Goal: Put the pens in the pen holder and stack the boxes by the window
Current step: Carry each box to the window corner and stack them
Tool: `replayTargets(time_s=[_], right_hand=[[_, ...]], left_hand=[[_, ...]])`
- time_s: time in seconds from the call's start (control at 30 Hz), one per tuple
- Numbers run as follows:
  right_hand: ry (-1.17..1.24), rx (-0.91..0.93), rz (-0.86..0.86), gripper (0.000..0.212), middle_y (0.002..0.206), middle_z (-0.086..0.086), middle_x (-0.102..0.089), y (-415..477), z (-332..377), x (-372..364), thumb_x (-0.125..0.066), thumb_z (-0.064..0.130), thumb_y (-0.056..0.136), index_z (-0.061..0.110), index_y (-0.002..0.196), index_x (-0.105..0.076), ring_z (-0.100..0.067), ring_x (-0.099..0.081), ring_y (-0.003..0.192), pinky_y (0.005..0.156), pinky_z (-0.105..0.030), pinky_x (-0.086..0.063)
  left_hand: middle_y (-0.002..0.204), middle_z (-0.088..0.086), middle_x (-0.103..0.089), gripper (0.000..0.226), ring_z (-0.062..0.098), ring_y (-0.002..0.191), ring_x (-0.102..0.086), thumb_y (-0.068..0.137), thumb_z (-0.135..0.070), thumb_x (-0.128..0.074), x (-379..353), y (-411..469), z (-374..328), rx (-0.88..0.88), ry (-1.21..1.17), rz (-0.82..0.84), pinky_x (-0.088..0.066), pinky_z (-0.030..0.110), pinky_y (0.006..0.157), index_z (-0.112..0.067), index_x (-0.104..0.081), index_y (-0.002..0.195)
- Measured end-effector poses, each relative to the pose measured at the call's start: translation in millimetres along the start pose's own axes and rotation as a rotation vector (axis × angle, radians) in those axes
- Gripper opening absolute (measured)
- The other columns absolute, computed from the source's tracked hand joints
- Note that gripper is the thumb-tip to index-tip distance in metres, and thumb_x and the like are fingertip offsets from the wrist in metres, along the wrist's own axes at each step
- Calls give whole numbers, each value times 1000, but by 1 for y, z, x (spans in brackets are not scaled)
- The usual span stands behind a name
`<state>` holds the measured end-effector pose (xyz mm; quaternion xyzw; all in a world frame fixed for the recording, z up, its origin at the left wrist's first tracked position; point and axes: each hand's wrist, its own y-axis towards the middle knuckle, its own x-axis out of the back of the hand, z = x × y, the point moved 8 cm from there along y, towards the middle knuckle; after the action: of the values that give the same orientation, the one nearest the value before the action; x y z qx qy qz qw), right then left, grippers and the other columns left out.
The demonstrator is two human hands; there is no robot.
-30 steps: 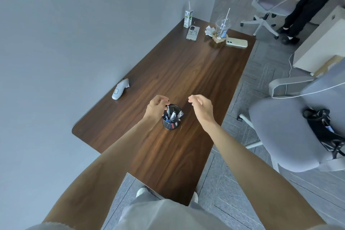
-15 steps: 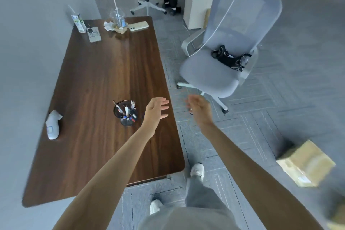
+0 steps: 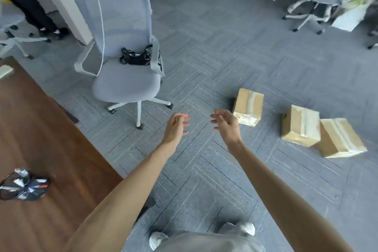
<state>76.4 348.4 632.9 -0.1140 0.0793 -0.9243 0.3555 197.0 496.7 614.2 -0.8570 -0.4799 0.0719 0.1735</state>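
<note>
Three taped cardboard boxes lie on the grey carpet to my right: the nearest box (image 3: pixel 248 107), a middle box (image 3: pixel 300 125) and a far-right box (image 3: pixel 341 137) touching the middle one. The black mesh pen holder (image 3: pixel 23 186), with several pens in it, stands on the brown desk (image 3: pixel 51 149) at the lower left, blurred. My left hand (image 3: pixel 177 127) and my right hand (image 3: pixel 225 124) hover over the floor, both empty with fingers loosely apart. My right hand is just left of the nearest box, not touching it.
A grey office chair (image 3: pixel 124 51) with a black strap bundle (image 3: pixel 136 56) on its seat stands ahead on the left. A person's dark legs (image 3: pixel 26 2) show at the top left beside a white cabinet (image 3: pixel 69 6). More chairs (image 3: pixel 319 0) stand at the top right.
The view has swung right, from the desk to the floor. My left hand let go of a pen in the holder, and both hands moved away from the holder towards the boxes.
</note>
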Motion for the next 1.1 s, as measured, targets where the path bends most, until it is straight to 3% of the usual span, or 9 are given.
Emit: replayTargets(time_s=[0.2,0.33,0.43,0.63,0.83,0.97,1.1], right_hand=[[59,-78,-186,14,102,-3,-71,30,-37,179,-49,15,100,16,106,-61,-19,-67,90,86,-42,-53],[81,-141,-263,22,103,-2,-71,53,-65,271,-49,19,101,10,117,-61,-20,-67,93,84,-39,-53],[96,-199,-288,22,107,-3,-71,68,-82,318,-49,25,102,16,117,-61,-20,-68,96,84,-39,-54],[64,-282,-274,27,108,0,-69,134,-105,359,-48,30,102,19,124,-58,-20,-66,100,90,-42,-54],[-24,-377,-276,48,131,-9,-61,226,-113,375,-48,40,100,13,139,-50,-23,-60,115,101,-42,-48],[-97,-421,-254,60,144,-11,-52,286,-107,382,-47,47,99,13,148,-40,-27,-54,126,99,-35,-41],[-115,-478,-240,68,152,-11,-42,344,-105,386,-46,47,99,15,155,-24,-31,-42,137,111,-46,-33]], left_hand=[[113,7,-66,18,19,100,-61,101,-15,-39,-196,12,0,-10,130,224,-53,40,84,-17,-56,98],[113,7,-65,17,20,99,-61,101,-15,-38,-299,23,4,5,153,277,-53,37,80,-14,-55,103],[114,7,-65,19,19,100,-62,102,-17,-37,-350,36,11,41,180,292,-53,32,74,-13,-56,105],[109,5,-65,21,16,94,-60,102,-18,-35,-413,102,17,100,223,301,-51,30,71,-12,-55,107],[111,4,-63,19,17,92,-59,102,-19,-37,-461,206,7,131,292,341,-53,32,73,-13,-54,105],[114,7,-64,24,19,93,-59,101,-20,-37,-479,273,-4,170,318,314,-49,28,65,-9,-54,114],[117,9,-65,27,21,93,-61,102,-26,-30,-490,329,-13,254,304,273,-49,32,73,-12,-52,112]])
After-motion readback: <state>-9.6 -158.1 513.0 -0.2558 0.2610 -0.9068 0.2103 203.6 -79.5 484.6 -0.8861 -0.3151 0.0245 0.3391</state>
